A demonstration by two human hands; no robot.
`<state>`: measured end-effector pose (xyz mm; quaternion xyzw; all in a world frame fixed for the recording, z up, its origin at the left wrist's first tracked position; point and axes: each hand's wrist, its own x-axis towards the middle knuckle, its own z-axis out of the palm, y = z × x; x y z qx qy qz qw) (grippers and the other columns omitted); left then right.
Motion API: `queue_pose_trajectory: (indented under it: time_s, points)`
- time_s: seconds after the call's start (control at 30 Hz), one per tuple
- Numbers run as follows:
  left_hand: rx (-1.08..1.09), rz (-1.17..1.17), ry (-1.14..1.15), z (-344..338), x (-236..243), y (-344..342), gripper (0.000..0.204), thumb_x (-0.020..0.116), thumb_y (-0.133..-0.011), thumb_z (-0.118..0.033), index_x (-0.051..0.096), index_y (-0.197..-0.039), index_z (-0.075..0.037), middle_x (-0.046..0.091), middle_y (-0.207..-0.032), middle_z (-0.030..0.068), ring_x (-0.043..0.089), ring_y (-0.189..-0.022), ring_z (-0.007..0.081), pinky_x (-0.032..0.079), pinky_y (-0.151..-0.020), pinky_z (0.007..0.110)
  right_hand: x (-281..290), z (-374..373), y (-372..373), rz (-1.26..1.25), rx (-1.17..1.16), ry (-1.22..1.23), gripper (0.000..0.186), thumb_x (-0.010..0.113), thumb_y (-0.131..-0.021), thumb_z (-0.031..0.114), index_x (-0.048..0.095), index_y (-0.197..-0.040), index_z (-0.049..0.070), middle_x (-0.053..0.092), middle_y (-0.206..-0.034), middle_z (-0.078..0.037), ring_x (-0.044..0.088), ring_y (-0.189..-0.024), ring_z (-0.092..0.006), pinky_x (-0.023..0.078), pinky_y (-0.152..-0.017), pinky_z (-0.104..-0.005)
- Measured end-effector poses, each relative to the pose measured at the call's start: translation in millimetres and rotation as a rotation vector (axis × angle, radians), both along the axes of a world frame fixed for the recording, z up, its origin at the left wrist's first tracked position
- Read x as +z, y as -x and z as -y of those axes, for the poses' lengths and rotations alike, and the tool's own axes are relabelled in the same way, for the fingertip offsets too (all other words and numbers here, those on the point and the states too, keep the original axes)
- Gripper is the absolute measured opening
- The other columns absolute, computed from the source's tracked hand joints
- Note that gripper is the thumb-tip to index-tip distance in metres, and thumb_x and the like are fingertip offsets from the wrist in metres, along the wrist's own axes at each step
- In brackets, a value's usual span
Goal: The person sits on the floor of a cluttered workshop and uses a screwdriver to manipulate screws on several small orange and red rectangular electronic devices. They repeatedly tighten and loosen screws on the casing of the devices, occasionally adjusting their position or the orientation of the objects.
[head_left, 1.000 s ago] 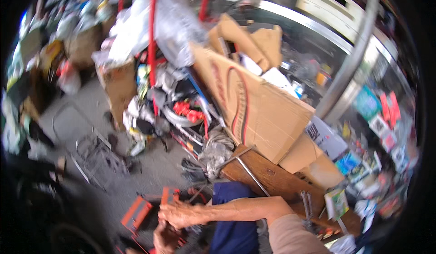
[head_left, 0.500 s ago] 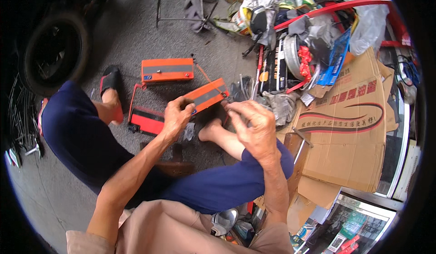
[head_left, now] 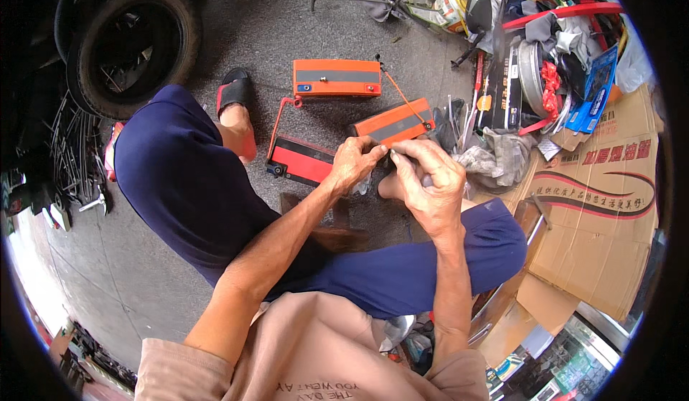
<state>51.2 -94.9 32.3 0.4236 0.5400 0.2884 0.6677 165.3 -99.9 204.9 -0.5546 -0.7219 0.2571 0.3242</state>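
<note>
My left hand and my right hand meet over the ground, thumbs and fingers pinched close together. What they hold between their fingertips is too small to make out. Just beyond them lies an orange rectangular case with a grey stripe, partly hidden by my fingers. A second orange case with a grey stripe sits farther off, joined to the first by a thin orange strap or rod. Left of my left hand is a red-and-black case, linked by a red rod to the second orange case.
A tyre stands at the far left above a bundle of thin rods. On the right, a flattened cardboard box leans beside a heap of bags, wire coils and tools. My sandalled foot rests beside the cases.
The view has shifted, so everything sits farther right. My left hand has come off the near orange case, and my right hand has moved left to meet it.
</note>
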Motion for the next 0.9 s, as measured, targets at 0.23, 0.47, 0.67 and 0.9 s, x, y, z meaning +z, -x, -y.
queue_pose_trajectory:
  time_s: [0.23, 0.47, 0.67, 0.9]
  points:
    - [-0.087, 0.070, -0.012, 3, 4, 12, 0.039, 0.080, -0.081, -0.024, 0.073, -0.106, 0.005, 0.075, -0.096, 0.0188, 0.072, -0.093, 0.0225, 0.056, -0.084, 0.036, -48, 24, 17, -0.623, -0.501, 0.121, 0.013, 0.070, -0.093, 0.000, 0.069, -0.106, -0.003, 0.070, -0.090, -0.002, 0.063, -0.076, -0.0049, 0.050, -0.062, -0.0211]
    - [-0.213, -0.065, -0.072, 0, 7, 20, 0.027, 0.073, -0.086, -0.015, 0.073, -0.104, 0.005, 0.075, -0.089, 0.0190, 0.070, -0.082, 0.0194, 0.055, -0.075, 0.036, -103, 66, 5, -0.572, -0.595, 0.190, 0.014, 0.072, -0.092, 0.005, 0.070, -0.105, -0.001, 0.069, -0.081, -0.002, 0.054, -0.057, -0.0022, 0.040, -0.046, -0.0188]
    - [-0.114, 0.097, 0.010, 6, -14, 15, 0.020, 0.063, -0.093, -0.003, 0.068, -0.110, 0.006, 0.072, -0.092, 0.0065, 0.062, -0.084, 0.0105, 0.053, -0.075, 0.029, -118, 59, 14, -0.614, -0.604, 0.257, 0.013, 0.072, -0.092, 0.003, 0.070, -0.104, -0.003, 0.071, -0.087, -0.003, 0.062, -0.073, -0.0045, 0.047, -0.061, -0.0189]
    - [-0.065, -0.069, -0.093, 9, -12, 4, 0.023, 0.056, -0.095, -0.014, 0.063, -0.106, 0.004, 0.067, -0.084, 0.0076, 0.059, -0.078, 0.0119, 0.050, -0.068, 0.032, -128, 52, 16, -0.629, -0.586, 0.207, 0.014, 0.069, -0.095, 0.004, 0.070, -0.107, -0.004, 0.072, -0.093, -0.004, 0.065, -0.076, -0.0075, 0.052, -0.067, -0.0216]
